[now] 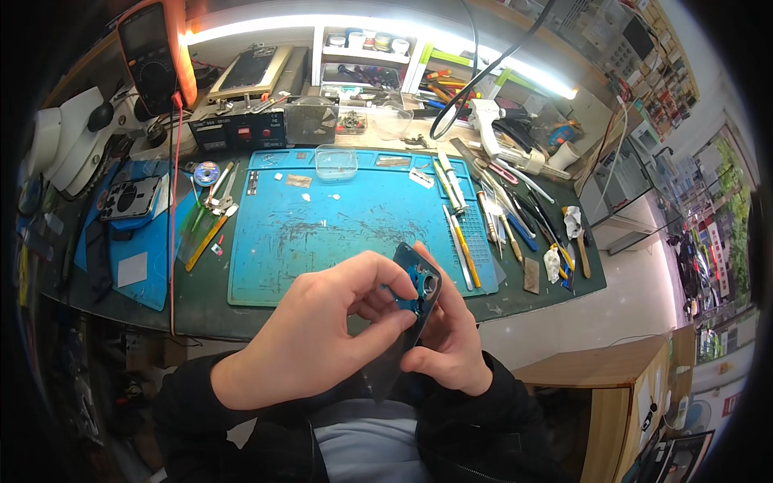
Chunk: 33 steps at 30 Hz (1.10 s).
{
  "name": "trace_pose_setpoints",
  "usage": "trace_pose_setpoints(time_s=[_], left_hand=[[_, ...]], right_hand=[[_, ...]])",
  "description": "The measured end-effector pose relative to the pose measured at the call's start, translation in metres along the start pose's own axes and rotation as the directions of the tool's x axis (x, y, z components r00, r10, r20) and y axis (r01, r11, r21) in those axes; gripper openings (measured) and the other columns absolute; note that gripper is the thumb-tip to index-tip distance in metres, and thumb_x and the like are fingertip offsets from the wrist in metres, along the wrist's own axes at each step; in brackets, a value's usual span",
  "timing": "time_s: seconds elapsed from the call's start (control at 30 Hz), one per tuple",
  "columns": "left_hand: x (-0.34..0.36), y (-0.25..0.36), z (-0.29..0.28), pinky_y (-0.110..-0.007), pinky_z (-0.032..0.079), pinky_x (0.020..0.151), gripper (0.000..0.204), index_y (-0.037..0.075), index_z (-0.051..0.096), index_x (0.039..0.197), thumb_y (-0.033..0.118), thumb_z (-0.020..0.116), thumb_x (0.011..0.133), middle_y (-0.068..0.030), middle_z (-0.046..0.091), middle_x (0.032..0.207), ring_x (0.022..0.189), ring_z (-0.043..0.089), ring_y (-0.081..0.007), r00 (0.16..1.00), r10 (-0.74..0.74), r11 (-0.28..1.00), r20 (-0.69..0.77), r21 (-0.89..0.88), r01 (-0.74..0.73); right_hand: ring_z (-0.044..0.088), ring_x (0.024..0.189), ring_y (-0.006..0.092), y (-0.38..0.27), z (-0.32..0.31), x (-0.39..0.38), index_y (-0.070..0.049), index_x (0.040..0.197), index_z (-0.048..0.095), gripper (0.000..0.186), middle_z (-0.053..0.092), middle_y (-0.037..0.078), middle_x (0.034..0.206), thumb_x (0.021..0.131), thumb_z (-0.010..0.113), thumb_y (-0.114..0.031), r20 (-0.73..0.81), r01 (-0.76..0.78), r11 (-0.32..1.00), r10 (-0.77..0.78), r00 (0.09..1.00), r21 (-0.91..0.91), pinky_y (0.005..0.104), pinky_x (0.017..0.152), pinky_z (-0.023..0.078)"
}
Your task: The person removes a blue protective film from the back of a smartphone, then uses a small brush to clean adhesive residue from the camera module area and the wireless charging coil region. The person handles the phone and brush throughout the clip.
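Above the near edge of the blue work mat point(282, 233), my right hand point(452, 342) grips a thin dark phone back panel point(407, 257) by its side, thumb toward me. The panel is tilted steeply and shows a round ring-like camera opening point(429, 285) near its upper end. My left hand point(318, 330) is closed in a pinch at the panel's face, thumb and fingers on a small blue piece point(410, 305) beside the ring. Its exact shape is hidden by the fingers, and the panel's lower part is partly covered.
Tweezers, a knife point(465, 249), brushes point(584, 249) and other hand tools lie right of the mat. A clear plastic box point(336, 163) stands at its far edge. Left are a solder spool point(207, 173) and an orange multimeter point(153, 60) with a red cable hanging down. A black cable loops overhead.
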State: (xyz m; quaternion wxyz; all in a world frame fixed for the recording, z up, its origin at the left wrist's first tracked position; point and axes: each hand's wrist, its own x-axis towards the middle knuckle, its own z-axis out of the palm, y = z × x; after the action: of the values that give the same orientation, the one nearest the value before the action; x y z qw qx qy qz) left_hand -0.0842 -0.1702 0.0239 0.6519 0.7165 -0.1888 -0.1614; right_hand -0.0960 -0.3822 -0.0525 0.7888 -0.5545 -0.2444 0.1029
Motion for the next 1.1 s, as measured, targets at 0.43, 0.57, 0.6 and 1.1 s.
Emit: trace_pose_setpoints(time_s=[0.43,0.57,0.6,1.1], left_hand=[[0.000,0.005,-0.002,-0.027,0.059,0.085,0.022,-0.003,0.063,0.114,0.001,0.075,0.097,-0.0087,0.070,0.111,0.095,0.071,-0.0113,0.996,-0.090,0.991,-0.012,-0.096,0.088],[0.004,0.006,-0.007,-0.027,0.059,0.083,0.022,-0.004,0.061,0.116,0.003,0.073,0.099,-0.0081,0.071,0.103,0.093,0.072,-0.0118,0.992,-0.126,0.986,0.016,-0.105,0.127],[0.005,0.006,-0.008,-0.027,0.059,0.083,0.022,-0.004,0.060,0.116,0.003,0.072,0.100,-0.0076,0.071,0.101,0.093,0.072,-0.0119,0.990,-0.138,0.983,0.029,-0.119,0.141],[0.008,-0.004,-0.008,-0.027,0.061,0.089,0.020,-0.003,0.059,0.116,0.001,0.071,0.100,-0.0086,0.066,0.118,0.101,0.068,-0.0102,0.990,-0.117,0.966,0.075,-0.225,0.131]], right_hand=[[0.044,0.149,0.0275,0.002,0.000,0.005,-0.002,0.170,0.013,0.120,0.040,0.020,0.164,0.083,0.094,-0.019,-0.005,0.054,0.993,-0.055,0.998,-0.101,0.0450,0.119,0.040],[0.045,0.148,0.0275,-0.002,-0.001,0.004,-0.001,0.169,0.018,0.118,0.042,0.020,0.162,0.080,0.095,-0.017,-0.021,-0.003,0.981,-0.002,1.000,-0.194,0.0455,0.115,0.046],[0.046,0.147,0.0274,-0.004,0.000,0.004,-0.001,0.169,0.019,0.118,0.042,0.020,0.162,0.080,0.095,-0.018,-0.036,-0.027,0.978,0.020,0.999,-0.205,0.0456,0.114,0.047],[0.046,0.145,0.0254,-0.004,-0.002,0.006,-0.001,0.169,0.016,0.119,0.041,0.016,0.162,0.082,0.095,-0.020,-0.025,-0.058,0.997,0.057,0.998,-0.048,0.0437,0.113,0.048]])
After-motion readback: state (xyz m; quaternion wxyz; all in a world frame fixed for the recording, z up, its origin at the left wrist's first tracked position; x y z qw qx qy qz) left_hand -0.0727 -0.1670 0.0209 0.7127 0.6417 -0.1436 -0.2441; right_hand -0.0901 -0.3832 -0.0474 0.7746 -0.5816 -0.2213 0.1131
